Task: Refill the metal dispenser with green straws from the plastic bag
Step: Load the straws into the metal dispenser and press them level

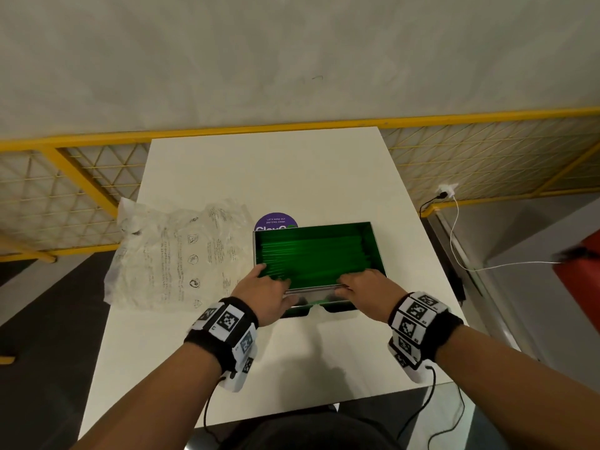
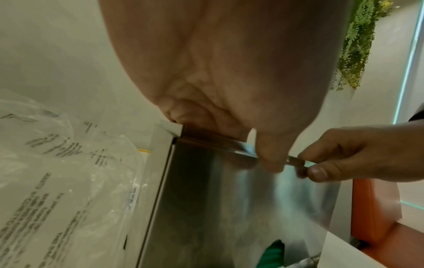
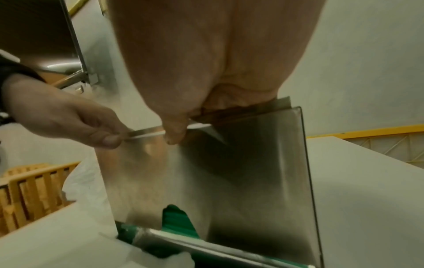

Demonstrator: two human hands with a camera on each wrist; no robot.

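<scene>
The metal dispenser (image 1: 378, 251) stands open-topped on the white table (image 1: 259, 177), filled with green straws (image 1: 311, 254). My left hand (image 1: 271, 287) grips the near rim at its left end, fingers over the straws. My right hand (image 1: 362, 282) grips the same rim towards the right. In the left wrist view my left hand's thumb (image 2: 270, 157) presses the steel front wall (image 2: 229, 208), while my right hand (image 2: 344, 156) pinches the rim. The right wrist view shows my right hand (image 3: 176, 130), my left hand (image 3: 75, 119), and straws (image 3: 176, 219) in the bottom slot. The plastic bag (image 1: 175, 254) lies flat and crumpled to the left.
A round purple sticker (image 1: 275, 220) lies just behind the dispenser. A yellow mesh railing (image 1: 487, 157) runs behind the table. A white charger cable (image 1: 461, 241) hangs at the right near a red seat (image 1: 581, 277). The near half of the table is bare.
</scene>
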